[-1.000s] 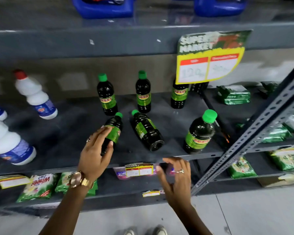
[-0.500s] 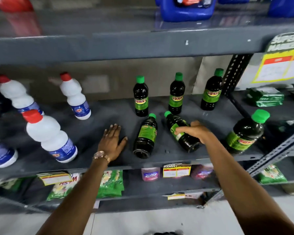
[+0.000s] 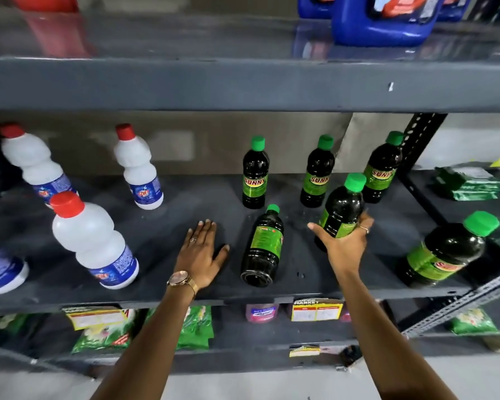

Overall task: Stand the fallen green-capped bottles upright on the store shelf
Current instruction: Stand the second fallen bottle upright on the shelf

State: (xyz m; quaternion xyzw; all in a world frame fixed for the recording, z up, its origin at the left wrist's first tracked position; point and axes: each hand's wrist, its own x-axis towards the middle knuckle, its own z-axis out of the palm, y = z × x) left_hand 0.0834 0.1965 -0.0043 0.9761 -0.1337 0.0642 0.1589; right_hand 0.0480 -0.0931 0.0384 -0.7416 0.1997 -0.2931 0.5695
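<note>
My right hand (image 3: 345,246) grips a dark green-capped bottle (image 3: 342,207) around its lower body and holds it nearly upright, cap up, with its base hidden behind my hand. A second dark green-capped bottle (image 3: 262,247) lies on its side on the grey shelf (image 3: 171,215), cap pointing to the back. My left hand (image 3: 201,252) rests flat on the shelf, fingers spread, just left of that fallen bottle and not touching it. Three green-capped bottles stand upright in a back row (image 3: 255,174), (image 3: 318,173), (image 3: 383,168). Another stands at the front right (image 3: 448,251).
Several white bottles with red caps (image 3: 94,241) stand on the left of the shelf. The upper shelf edge (image 3: 243,85) overhangs, with blue jugs (image 3: 384,18) on it. A slotted upright post (image 3: 419,134) stands at the right. Green packets (image 3: 195,327) and price tags fill the shelf below.
My right hand has lifted the right fallen bottle from lying on its side to nearly upright. My left hand stays flat on the shelf. The view shifted slightly.
</note>
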